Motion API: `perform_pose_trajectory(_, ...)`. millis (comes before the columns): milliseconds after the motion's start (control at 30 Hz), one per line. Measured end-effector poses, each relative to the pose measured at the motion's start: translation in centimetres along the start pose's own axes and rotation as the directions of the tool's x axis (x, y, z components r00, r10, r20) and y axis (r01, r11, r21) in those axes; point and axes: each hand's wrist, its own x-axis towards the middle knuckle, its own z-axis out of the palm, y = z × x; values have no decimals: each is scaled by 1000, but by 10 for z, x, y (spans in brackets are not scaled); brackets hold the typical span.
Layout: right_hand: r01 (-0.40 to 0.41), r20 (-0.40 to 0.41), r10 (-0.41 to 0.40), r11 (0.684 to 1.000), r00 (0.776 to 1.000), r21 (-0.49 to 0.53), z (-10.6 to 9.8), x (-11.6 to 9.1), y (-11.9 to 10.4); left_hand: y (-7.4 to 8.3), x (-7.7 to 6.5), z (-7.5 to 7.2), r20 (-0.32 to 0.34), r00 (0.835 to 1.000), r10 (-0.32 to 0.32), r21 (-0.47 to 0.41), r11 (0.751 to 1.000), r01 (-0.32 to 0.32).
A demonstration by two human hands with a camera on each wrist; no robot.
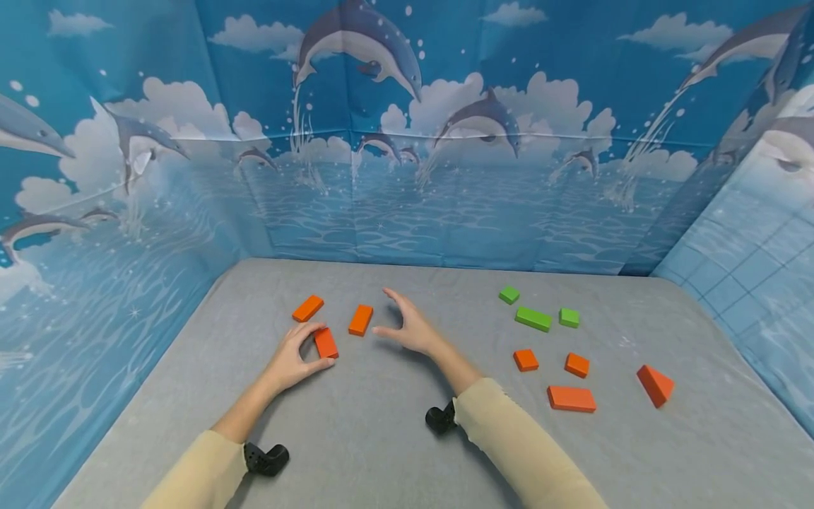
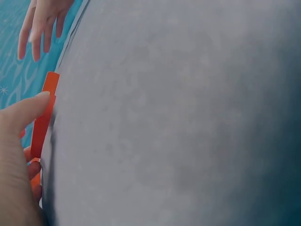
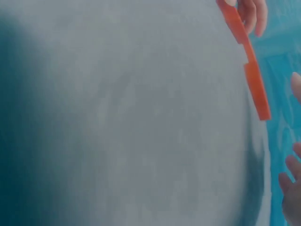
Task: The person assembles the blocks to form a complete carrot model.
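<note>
On the left of the table, my left hand (image 1: 297, 359) pinches an orange block (image 1: 326, 343) between thumb and fingers. The left wrist view shows the thumb on the face of this block (image 2: 42, 125), with fingertips behind it. Two similar orange blocks lie close by: one (image 1: 308, 308) just beyond the left hand, another (image 1: 360, 319) between the two hands. My right hand (image 1: 412, 329) holds nothing; its thumb and fingers are spread apart, to the right of that middle block. In the right wrist view, part of the right hand (image 3: 292, 188) shows at the edge.
Toward the right of the grey table (image 1: 394, 438) lie several green blocks (image 1: 533, 319), two small orange blocks (image 1: 526, 360), a longer orange block (image 1: 571, 399) and an orange triangular block (image 1: 656, 386). A dolphin-printed curtain (image 1: 407, 198) stands behind the table and along its sides.
</note>
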Motion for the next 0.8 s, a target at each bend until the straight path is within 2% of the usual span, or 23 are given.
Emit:
perform_pose_trajectory(167, 22, 4, -22, 1000, 1000, -11, 14, 5, -1, -6, -2, 3, -26, 999, 46, 12, 999, -46)
perform_pose_trajectory(367, 15, -2, -15, 999, 1000, -35, 26, 11, -4, -8, -3, 3, -3, 1000, 11, 9, 1000, -11)
perform_pose_trajectory(800, 18, -37, -21, 997, 999, -71, 37, 17, 0, -10, -3, 4, -14, 999, 29, 19, 999, -29)
